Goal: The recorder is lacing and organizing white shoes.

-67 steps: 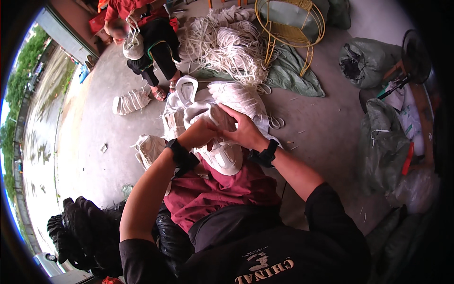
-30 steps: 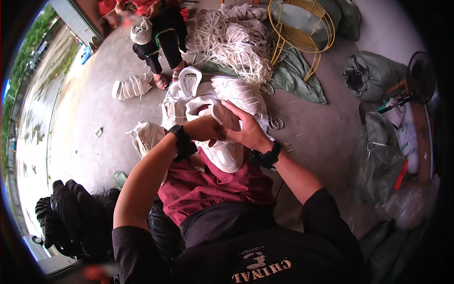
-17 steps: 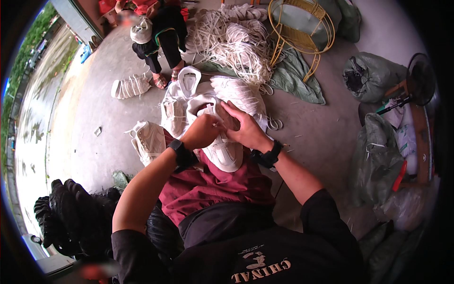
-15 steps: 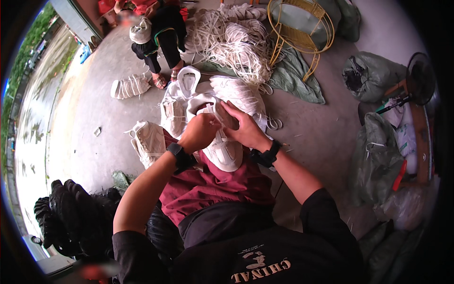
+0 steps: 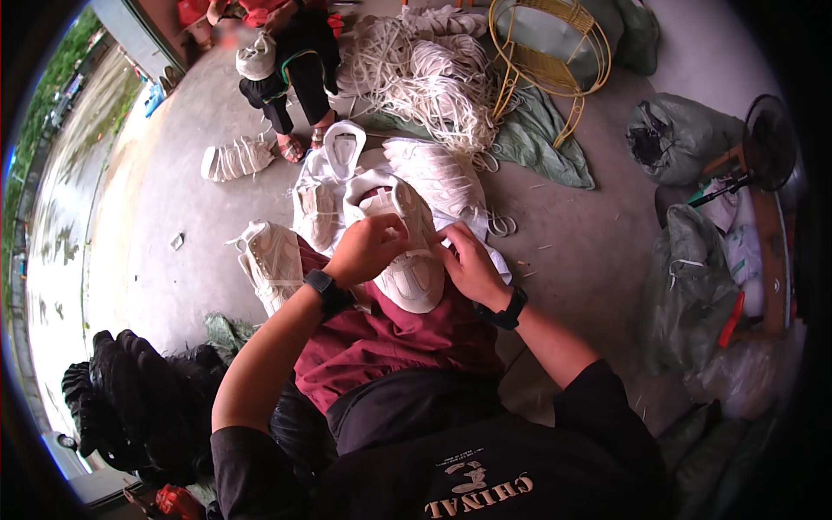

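Observation:
A white sneaker upper point(image 5: 411, 284) lies over my lap, toe toward me, with its opening at the far end. Curled fingers of my left hand point(image 5: 373, 246) are closed above its lacing area; whatever they pinch is hidden. On the right edge of the same shoe, my right hand point(image 5: 472, 269) has thumb and fingertips drawn together, and anything between them is too small to make out. Beyond my knees sit more white shoe pieces point(image 5: 316, 212) and a bundle of white uppers point(image 5: 435, 173). Another laced upper point(image 5: 270, 263) is by my left knee.
A heap of white laces point(image 5: 425, 74) lies ahead beside a yellow wicker chair point(image 5: 555, 52). Another person point(image 5: 299, 74) sits at the far left near a bundle of uppers point(image 5: 237, 159). Grey-green sacks point(image 5: 689, 286) stand right; black bundled items point(image 5: 143, 403) are at left.
My right hand has drawn back toward me and to the right, its spread fingers now bent together at the shoe's edge. My left hand stays closed over the lacing area, having shifted slightly.

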`<action>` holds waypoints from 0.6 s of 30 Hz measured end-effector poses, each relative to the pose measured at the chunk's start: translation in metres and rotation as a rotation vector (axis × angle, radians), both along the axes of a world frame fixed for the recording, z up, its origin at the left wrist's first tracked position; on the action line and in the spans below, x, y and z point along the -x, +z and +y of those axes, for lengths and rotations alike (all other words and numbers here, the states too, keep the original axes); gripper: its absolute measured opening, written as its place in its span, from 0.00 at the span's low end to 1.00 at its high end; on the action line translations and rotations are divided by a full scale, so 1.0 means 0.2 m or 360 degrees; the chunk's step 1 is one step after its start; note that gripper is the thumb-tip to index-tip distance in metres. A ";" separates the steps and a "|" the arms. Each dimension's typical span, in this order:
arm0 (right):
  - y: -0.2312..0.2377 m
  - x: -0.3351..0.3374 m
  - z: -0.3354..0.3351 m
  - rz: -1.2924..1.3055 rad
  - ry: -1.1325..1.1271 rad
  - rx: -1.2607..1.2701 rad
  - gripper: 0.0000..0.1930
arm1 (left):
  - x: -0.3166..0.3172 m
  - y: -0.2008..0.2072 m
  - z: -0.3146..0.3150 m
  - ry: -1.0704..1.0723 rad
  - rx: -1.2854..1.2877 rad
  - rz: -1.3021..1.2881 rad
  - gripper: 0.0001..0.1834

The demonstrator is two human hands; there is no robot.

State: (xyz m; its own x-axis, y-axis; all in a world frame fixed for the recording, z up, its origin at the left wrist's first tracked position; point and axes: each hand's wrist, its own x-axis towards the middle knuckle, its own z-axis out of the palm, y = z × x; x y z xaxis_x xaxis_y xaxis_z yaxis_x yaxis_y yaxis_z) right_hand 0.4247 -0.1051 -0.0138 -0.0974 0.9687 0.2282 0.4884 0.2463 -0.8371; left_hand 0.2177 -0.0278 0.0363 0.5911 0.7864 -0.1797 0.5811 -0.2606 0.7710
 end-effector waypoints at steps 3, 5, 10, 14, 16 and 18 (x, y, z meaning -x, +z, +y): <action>0.04 0.01 -0.02 -0.0002 0.0037 0.0061 0.07 | 0.00 -0.03 -0.01 0.0058 0.0027 0.0005 0.12; 0.06 0.01 -0.02 0.0018 0.0071 0.0192 0.08 | -0.01 -0.04 -0.01 0.0120 0.0080 -0.0015 0.11; 0.08 -0.03 0.00 -0.0354 0.0155 0.0256 0.14 | 0.00 -0.08 0.00 0.0060 0.0033 -0.0056 0.09; -0.01 -0.05 0.01 -0.0450 0.0176 -0.0192 0.14 | -0.01 -0.08 0.00 -0.0023 -0.0034 -0.0068 0.09; -0.01 -0.03 0.02 0.0024 0.0217 0.0120 0.13 | -0.02 -0.08 0.00 -0.0007 -0.0054 -0.0031 0.09; 0.02 -0.02 0.01 0.0179 0.0235 0.0248 0.14 | -0.02 -0.09 -0.01 0.0008 -0.0075 0.0003 0.09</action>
